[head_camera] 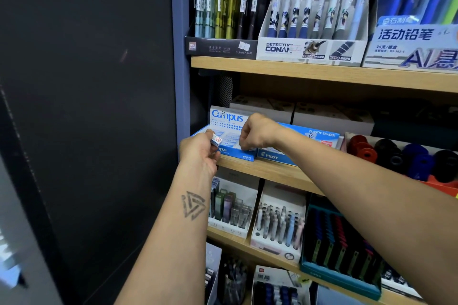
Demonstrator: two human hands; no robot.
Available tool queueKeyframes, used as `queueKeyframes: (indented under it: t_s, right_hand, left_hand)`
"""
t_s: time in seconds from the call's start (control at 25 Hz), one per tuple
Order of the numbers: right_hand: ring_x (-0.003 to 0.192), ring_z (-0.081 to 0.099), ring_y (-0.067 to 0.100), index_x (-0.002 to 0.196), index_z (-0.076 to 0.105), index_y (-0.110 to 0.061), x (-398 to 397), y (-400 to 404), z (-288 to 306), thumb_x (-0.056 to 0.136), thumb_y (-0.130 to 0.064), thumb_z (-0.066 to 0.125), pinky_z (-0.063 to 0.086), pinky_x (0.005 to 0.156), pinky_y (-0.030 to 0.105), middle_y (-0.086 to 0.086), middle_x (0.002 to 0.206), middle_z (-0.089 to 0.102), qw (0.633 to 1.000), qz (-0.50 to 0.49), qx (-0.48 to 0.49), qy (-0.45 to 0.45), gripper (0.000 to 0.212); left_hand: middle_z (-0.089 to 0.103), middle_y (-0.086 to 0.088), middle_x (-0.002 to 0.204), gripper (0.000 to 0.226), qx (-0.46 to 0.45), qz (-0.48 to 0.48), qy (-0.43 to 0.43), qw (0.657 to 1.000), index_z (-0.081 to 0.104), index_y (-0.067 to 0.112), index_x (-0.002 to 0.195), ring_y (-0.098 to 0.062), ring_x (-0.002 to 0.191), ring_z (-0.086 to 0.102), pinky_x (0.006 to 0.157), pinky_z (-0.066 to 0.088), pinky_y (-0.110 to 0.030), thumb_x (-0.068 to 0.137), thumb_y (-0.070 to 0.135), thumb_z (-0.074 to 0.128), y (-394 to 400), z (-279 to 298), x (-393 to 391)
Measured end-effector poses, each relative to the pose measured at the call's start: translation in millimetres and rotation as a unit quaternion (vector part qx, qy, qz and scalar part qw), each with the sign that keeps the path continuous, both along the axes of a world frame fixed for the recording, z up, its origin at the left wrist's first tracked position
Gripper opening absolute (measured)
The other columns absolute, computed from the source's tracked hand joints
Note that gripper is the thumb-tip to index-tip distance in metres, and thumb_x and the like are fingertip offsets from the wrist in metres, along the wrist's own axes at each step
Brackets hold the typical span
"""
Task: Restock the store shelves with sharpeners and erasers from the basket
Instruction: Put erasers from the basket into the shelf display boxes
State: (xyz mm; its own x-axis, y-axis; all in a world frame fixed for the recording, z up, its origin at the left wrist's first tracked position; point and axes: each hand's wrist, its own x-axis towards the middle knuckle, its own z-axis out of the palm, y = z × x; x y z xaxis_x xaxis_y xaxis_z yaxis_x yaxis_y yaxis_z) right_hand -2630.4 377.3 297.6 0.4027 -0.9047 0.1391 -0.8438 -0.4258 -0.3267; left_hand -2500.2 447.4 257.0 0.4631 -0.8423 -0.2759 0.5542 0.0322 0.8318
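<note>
The shelf unit (322, 74) carries rows of display cartons set with their open faces tipped toward the aisle, presumably so a shopper can see and lift stock out from the front. The middle shelf (267, 171) is the one being worked. At its left end, against the blue upright (179, 57), sits the Campus eraser box (230, 131), its lid flap standing up behind as a header card and its tray open toward the front edge. Just beside it to the right is the Pilot eraser box (280, 156), and further right along the same shelf a tray of round sharpeners (401, 156) in red, black and blue.

Both arms reach in from below. The right hand (257, 134) hangs over the Campus tray with its knuckles up and fingers curled down into the stock; I judge it is straightening or seating an eraser in the row, but whether the fingertips pinch one is hidden, so that grip I cannot tell.

The left hand (200, 150) is at the front left corner of the Campus box, its grip closed on a small eraser (217, 140) in a white sleeve. The eraser sticks out above the thumb, one end facing the camera, just at the tray's left rim and not yet in the row. It seems held ready there as the next piece to go in.

The basket is not in view.
</note>
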Motion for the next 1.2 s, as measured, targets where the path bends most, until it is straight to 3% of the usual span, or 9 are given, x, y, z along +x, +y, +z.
queueKeyframes:
  t_s: [0.16, 0.36, 0.48, 0.56, 0.84, 0.92, 1.0, 1.12, 1.2]
  right_hand:
    - [0.096, 0.071, 0.020, 0.095, 0.078, -0.004, -3.7, -3.0, -0.6, 0.077, -0.010, 0.080, 0.058, 0.088, 0.036, 0.008, 0.097, 0.077, 0.999, 0.002, -0.006, 0.038, 0.019]
    - [0.106, 0.067, 0.025, 0.105, 0.076, 0.000, -5.4, 0.9, -5.2, 0.085, -0.002, 0.065, 0.055, 0.097, 0.039, 0.011, 0.111, 0.074, 1.000, -0.017, 0.022, 0.006, 0.023]
    - [0.095, 0.067, 0.019, 0.105, 0.075, -0.004, -9.4, 12.0, -1.7, 0.089, 0.009, 0.052, 0.056, 0.085, 0.028, 0.011, 0.103, 0.073, 0.979, 0.021, 0.081, -0.187, 0.031]
    - [0.086, 0.070, 0.022, 0.107, 0.071, -0.001, -13.0, 18.0, -1.5, 0.089, 0.010, 0.055, 0.060, 0.077, 0.030, 0.019, 0.098, 0.073, 0.918, 0.053, 0.183, -0.349, 0.027]
    - [0.074, 0.073, 0.026, 0.092, 0.068, 0.003, -49.1, 24.2, 15.3, 0.089, 0.008, 0.065, 0.062, 0.071, 0.027, 0.020, 0.081, 0.070, 0.866, 0.034, 0.259, -0.427, 0.006]
    - [0.078, 0.073, 0.028, 0.095, 0.068, 0.008, -69.3, 23.2, 25.0, 0.085, 0.010, 0.068, 0.062, 0.069, 0.028, 0.024, 0.086, 0.071, 0.880, 0.016, 0.233, -0.414, 0.010]
    - [0.083, 0.074, 0.030, 0.096, 0.069, 0.010, -88.5, 18.1, 29.9, 0.081, 0.009, 0.072, 0.063, 0.072, 0.030, 0.025, 0.092, 0.072, 0.924, -0.026, 0.154, -0.348, 0.016]
    - [0.077, 0.072, 0.025, 0.084, 0.071, 0.001, -113.0, 7.3, 27.4, 0.078, 0.004, 0.078, 0.062, 0.076, 0.034, 0.018, 0.087, 0.073, 0.976, -0.103, 0.049, -0.183, 0.010]
    - [0.075, 0.069, 0.021, 0.083, 0.073, -0.005, -124.2, 3.1, 26.5, 0.074, -0.007, 0.085, 0.061, 0.075, 0.036, 0.010, 0.085, 0.073, 0.986, -0.146, 0.016, -0.076, 0.015]
  left_hand:
    - [0.065, -0.004, 0.078, 0.006, -0.004, -0.017, 0.003, 1.000, 0.064, 0.009, 0.097, -0.012, 0.067, 0.059, 0.060, 0.048, -0.025, 0.096, 0.015, 0.063, -1.4, -3.4, -0.2]
    - [0.067, -0.010, 0.090, 0.007, -0.051, -0.046, 0.036, 0.997, 0.065, 0.001, 0.101, -0.018, 0.077, 0.065, 0.061, 0.057, -0.022, 0.094, 0.002, 0.064, 1.4, -3.0, -5.2]
    - [0.068, -0.021, 0.103, 0.027, -0.092, -0.035, 0.048, 0.994, 0.062, -0.009, 0.117, -0.029, 0.089, 0.069, 0.064, 0.061, -0.026, 0.090, -0.008, 0.064, 1.2, -4.4, -8.4]
    - [0.066, -0.025, 0.110, 0.030, -0.099, -0.029, 0.041, 0.994, 0.060, -0.011, 0.119, -0.034, 0.099, 0.068, 0.067, 0.062, -0.027, 0.090, -0.012, 0.062, 1.7, -3.7, -13.9]
    - [0.066, -0.022, 0.111, 0.023, -0.156, -0.084, 0.005, 0.984, 0.064, -0.002, 0.109, -0.024, 0.092, 0.069, 0.081, 0.060, -0.027, 0.090, -0.013, 0.060, 1.5, 2.9, -42.2]
    - [0.067, -0.017, 0.104, 0.032, -0.158, -0.094, -0.057, 0.981, 0.061, 0.000, 0.118, -0.023, 0.092, 0.069, 0.086, 0.059, -0.030, 0.089, -0.015, 0.059, -1.2, 3.1, -52.2]
    - [0.069, -0.007, 0.100, 0.032, -0.126, -0.072, -0.220, 0.965, 0.063, 0.003, 0.118, -0.019, 0.095, 0.068, 0.091, 0.057, -0.033, 0.090, -0.012, 0.058, -5.0, 1.2, -60.2]
    - [0.072, 0.000, 0.115, 0.035, -0.101, -0.062, -0.533, 0.838, 0.071, 0.016, 0.120, -0.016, 0.109, 0.065, 0.101, 0.047, -0.026, 0.092, 0.001, 0.057, -5.3, -1.8, -72.9]
    - [0.067, 0.000, 0.129, 0.041, -0.094, -0.121, -0.629, 0.762, 0.068, 0.024, 0.126, -0.017, 0.116, 0.062, 0.096, 0.044, -0.022, 0.094, 0.003, 0.052, 0.4, -3.2, -83.4]
